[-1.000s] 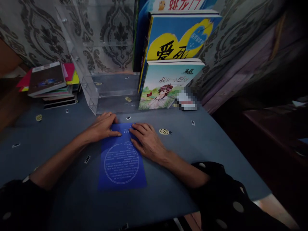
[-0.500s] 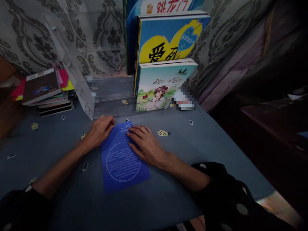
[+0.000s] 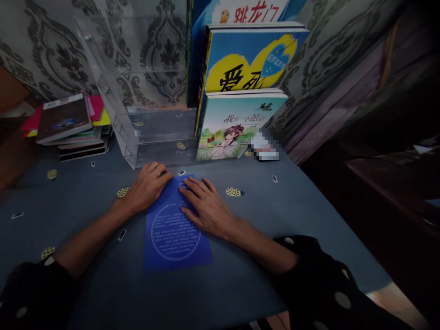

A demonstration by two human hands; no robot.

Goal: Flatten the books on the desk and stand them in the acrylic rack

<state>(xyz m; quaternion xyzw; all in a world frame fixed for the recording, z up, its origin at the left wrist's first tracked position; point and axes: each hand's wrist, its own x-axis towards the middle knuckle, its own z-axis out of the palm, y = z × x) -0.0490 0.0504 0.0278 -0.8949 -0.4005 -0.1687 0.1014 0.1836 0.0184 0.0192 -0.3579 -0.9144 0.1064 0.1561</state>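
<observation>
A blue sheet of paper [image 3: 175,256] with white print and a large white circle lies on the table. My left hand [image 3: 147,185] is at its far left corner, fingers curled together and thumb side against the paper edge; the fingertips are partly hidden. Across the sheet's far right part rests my right hand [image 3: 209,206], its fingers spread and lying flat on the paper. Neither hand lifts the sheet off the table.
A clear acrylic rack [image 3: 132,153] stands behind the hands. Its right side holds a teal picture book [image 3: 220,114] and a blue-yellow book [image 3: 237,50]. To the left is a book stack [image 3: 65,121]. A blue patterned cloth [image 3: 247,270] covers the table.
My left hand has shifted slightly right, further over the sheet's far left corner. My right hand stays nearly in place. The whole view has tilted a little.
</observation>
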